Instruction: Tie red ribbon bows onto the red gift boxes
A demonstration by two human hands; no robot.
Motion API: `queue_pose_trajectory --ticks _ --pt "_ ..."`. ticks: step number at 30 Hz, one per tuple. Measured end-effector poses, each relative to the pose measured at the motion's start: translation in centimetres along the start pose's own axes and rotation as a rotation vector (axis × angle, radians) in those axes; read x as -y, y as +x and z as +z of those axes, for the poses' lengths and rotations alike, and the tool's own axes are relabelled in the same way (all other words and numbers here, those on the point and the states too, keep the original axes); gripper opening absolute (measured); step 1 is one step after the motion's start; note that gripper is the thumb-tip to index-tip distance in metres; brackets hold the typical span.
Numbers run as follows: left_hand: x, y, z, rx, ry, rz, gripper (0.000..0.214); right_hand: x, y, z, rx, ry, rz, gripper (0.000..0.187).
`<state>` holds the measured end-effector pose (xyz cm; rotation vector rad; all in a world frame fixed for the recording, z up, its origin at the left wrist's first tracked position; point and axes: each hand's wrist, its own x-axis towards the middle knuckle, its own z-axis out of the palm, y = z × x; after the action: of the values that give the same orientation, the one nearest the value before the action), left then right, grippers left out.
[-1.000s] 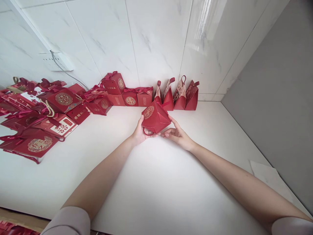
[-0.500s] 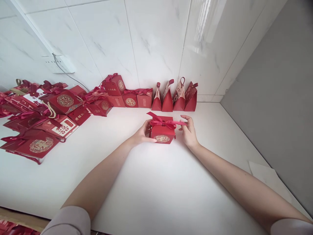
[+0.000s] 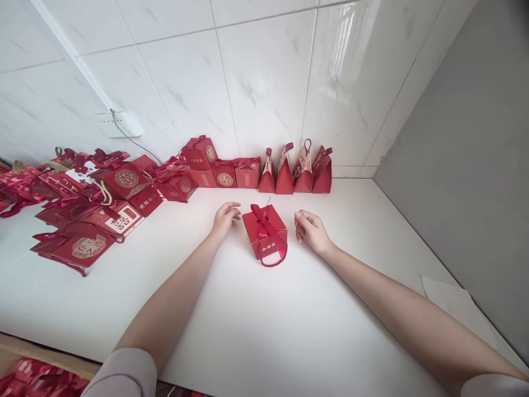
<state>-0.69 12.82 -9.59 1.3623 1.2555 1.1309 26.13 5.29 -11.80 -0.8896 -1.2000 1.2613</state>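
Note:
A small red gift box [image 3: 265, 234] with a red ribbon bow on top and a cord handle hanging over its front stands on the white tabletop [image 3: 264, 320]. My left hand [image 3: 225, 218] rests just left of the box, apart from it, fingers loosely curled and holding nothing. My right hand [image 3: 311, 230] lies just right of the box, also apart from it, fingers curled inward and empty.
A row of red boxes [image 3: 225, 172] and several wedge-shaped red bags [image 3: 296, 171] lines the tiled wall. A heap of flat red boxes and ribbons [image 3: 88, 209] fills the left. A wall socket with a cable [image 3: 124, 124] is above it. A white sheet [image 3: 457, 300] lies far right.
The box was held and turned in both hands, then set upright on the table. Both hands have let go and drawn a little away to either side.

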Motion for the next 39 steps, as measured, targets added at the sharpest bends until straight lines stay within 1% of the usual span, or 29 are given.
queue_pose_trajectory --ticks 1,3,4,6,7,8,9,10,11,13,16,18,20,22,24,27,31,33,35,37,39 --pt "-0.7 0.0 -0.4 -0.005 0.043 -0.009 0.027 0.3 -0.2 0.2 0.069 -0.003 0.016 0.041" --pt "-2.4 0.0 -1.1 0.008 0.118 -0.014 0.025 1.2 -0.8 0.8 0.257 0.006 0.059 0.04" --pt "-3.4 0.0 -1.4 0.018 0.146 -0.007 0.027 1.7 -1.2 1.3 0.371 0.019 0.079 0.038" --pt "-5.5 -0.3 -2.1 0.027 0.185 0.019 0.03 2.6 -2.1 2.4 0.677 0.064 0.129 0.036" --pt "-6.6 -0.5 -2.4 0.024 0.216 0.037 0.031 2.9 -2.6 2.9 0.797 0.076 0.156 0.033" --pt "-7.7 -0.7 -2.7 0.016 0.266 0.061 0.033 3.1 -3.0 3.3 0.883 0.079 0.19 0.031" --pt "-8.6 -1.0 -3.0 0.004 0.333 0.091 0.035 3.0 -3.3 3.7 0.928 0.071 0.223 0.028" --pt "-9.5 -1.2 -3.1 -0.012 0.414 0.122 0.038 2.8 -3.4 3.8 0.944 0.06 0.255 0.026" --pt "-10.2 -1.6 -3.2 -0.026 0.499 0.148 0.04 2.5 -3.4 3.9 0.937 0.054 0.279 0.025" --pt "-11.2 -2.4 -2.7 -0.029 0.646 0.172 0.046 1.8 -3.1 3.6 0.874 0.064 0.291 0.025" --pt "-11.9 -4.2 -0.7 0.006 0.871 0.169 0.057 0.8 -2.3 2.6 0.722 0.138 0.286 0.026" --pt "-12.1 -5.4 0.9 0.019 1.07 0.147 0.071 0.4 -1.8 2.0 0.631 0.193 0.286 0.025" --pt "-12.3 -6.6 2.2 0.064 1.243 0.114 0.087 0.2 -1.5 1.6 0.572 0.234 0.28 0.023" --pt "-12.7 -7.5 2.8 0.168 1.321 0.096 0.095 0.1 -1.4 1.4 0.55 0.25 0.274 0.024" --pt "-13.4 -8.1 2.5 0.293 1.298 0.07 0.098 0.0 -1.4 1.4 0.551 0.246 0.277 0.024" --pt "-14.3 -8.6 0.9 0.429 1.2 -0.012 0.109 0.1 -1.5 1.6 0.567 0.219 0.282 0.024" --pt "-14.6 -8.5 -1.9 0.485 1.229 -0.067 0.127 0.2 -1.4 1.7 0.566 0.196 0.296 0.025" --pt "-14.3 -8.2 -3.0 0.499 1.223 -0.056 0.131 0.1 -1.4 1.6 0.566 0.185 0.302 0.025" --pt "-13.9 -7.9 -3.6 0.548 1.169 0.001 0.131 0.0 -1.4 1.5 0.571 0.178 0.302 0.025" --pt "-13.5 -7.5 -3.8 0.608 1.131 0.062 0.132 -0.1 -1.4 1.5 0.567 0.18 0.295 0.024" --pt "-13.1 -7.1 -3.7 0.651 1.134 0.083 0.134 -0.3 -1.5 1.4 0.557 0.179 0.287 0.023"
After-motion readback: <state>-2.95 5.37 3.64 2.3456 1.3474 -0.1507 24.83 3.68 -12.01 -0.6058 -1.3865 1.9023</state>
